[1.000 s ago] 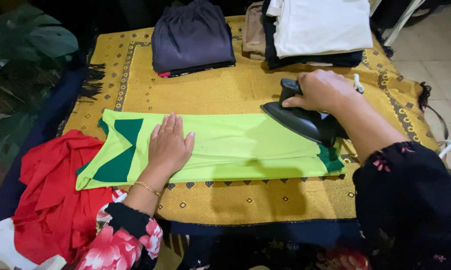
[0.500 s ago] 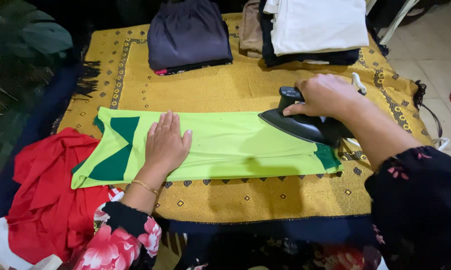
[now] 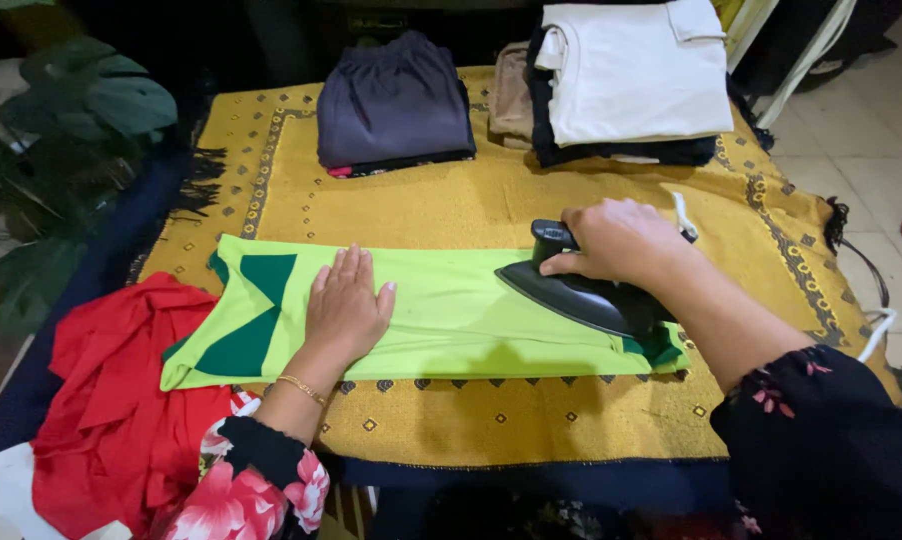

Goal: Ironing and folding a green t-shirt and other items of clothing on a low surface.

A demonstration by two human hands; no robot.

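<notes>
nearest, a red cloth [image 3: 111, 410] lies crumpled at the tabletop's left edge, touching the lime green garment [image 3: 441, 315], which lies folded flat across the yellow patterned cover [image 3: 531, 420]. the left hand [image 3: 346, 310] lies spread, palm down, on the garment's middle. the right hand [image 3: 616, 243] is closed around the handle of a black iron [image 3: 581, 295] sitting on the garment's right part. farther back lie a folded dark purple pile [image 3: 396, 100] and a white-topped stack [image 3: 636, 75].

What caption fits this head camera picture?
Right hand presses a black iron on a lime-green garment; left hand holds it flat.
</notes>
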